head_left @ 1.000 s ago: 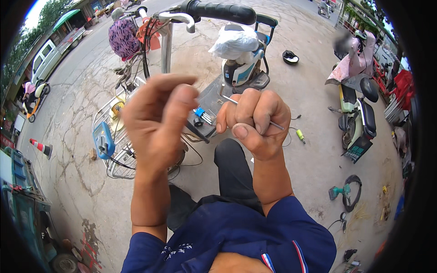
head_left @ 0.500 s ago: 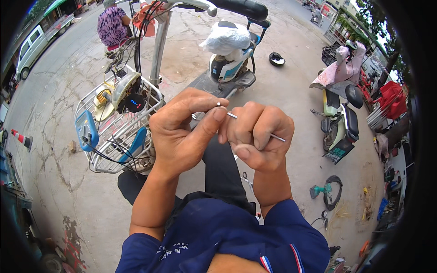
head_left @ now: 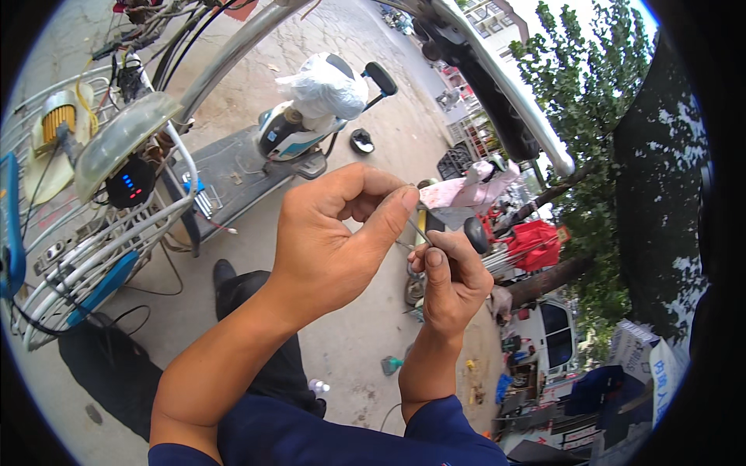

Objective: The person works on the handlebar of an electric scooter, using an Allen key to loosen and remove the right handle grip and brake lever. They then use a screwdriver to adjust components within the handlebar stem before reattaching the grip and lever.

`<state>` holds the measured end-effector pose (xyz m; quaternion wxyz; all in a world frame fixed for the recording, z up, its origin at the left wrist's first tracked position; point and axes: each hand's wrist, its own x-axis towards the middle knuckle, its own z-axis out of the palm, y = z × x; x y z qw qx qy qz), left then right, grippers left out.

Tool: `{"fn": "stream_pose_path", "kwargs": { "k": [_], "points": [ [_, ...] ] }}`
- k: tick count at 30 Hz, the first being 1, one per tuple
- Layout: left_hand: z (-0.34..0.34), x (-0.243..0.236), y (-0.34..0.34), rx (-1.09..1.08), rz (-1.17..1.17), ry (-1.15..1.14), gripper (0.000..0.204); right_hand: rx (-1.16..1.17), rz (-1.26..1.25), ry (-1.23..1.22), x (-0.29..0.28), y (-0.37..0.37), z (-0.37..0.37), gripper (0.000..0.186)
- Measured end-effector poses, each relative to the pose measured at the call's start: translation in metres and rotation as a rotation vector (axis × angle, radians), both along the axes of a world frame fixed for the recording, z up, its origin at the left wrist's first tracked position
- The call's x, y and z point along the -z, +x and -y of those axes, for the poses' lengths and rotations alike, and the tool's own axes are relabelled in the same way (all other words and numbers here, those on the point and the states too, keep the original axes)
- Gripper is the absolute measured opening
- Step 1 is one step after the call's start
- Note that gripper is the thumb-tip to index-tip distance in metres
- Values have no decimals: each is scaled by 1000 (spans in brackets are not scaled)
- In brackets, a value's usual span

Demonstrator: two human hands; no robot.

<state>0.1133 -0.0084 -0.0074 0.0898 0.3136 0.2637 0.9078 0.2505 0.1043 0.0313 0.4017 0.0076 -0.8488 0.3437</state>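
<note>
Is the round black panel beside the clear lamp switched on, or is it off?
On: small blue lights glow on the dark face of the panel.

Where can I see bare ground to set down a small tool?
Bare pavement shows below the left hand and right hand, between the forearms, left of the green tool. Another patch lies between the round black object and pink cover. The wire basket is crowded around the headlamp and blue meter.

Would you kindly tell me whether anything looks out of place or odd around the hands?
Yes. Left of the bare left hand, the clear-lensed, dome-shaped lamp sits tilted over the white wire basket, near a tangle of dark wires. It looks detached, though I cannot see its mounting.
</note>
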Motion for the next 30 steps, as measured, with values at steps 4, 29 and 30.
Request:
{"fn": "stream_pose_path", "kwargs": {
  "k": [4, 29, 30],
  "points": [
    [-23, -6, -15, 88, 63, 128, 15, 125, -23, -24, -13, -17, -2, 18],
    [-91, -49, -63, -322, -132, 285, 18, 303, -163, 563, -116, -69, -33, 51],
    [-90, -50, -64, -310, -134, 287, 18, 303, -178, 526, -113, -77, -31, 49]
  ]
}}
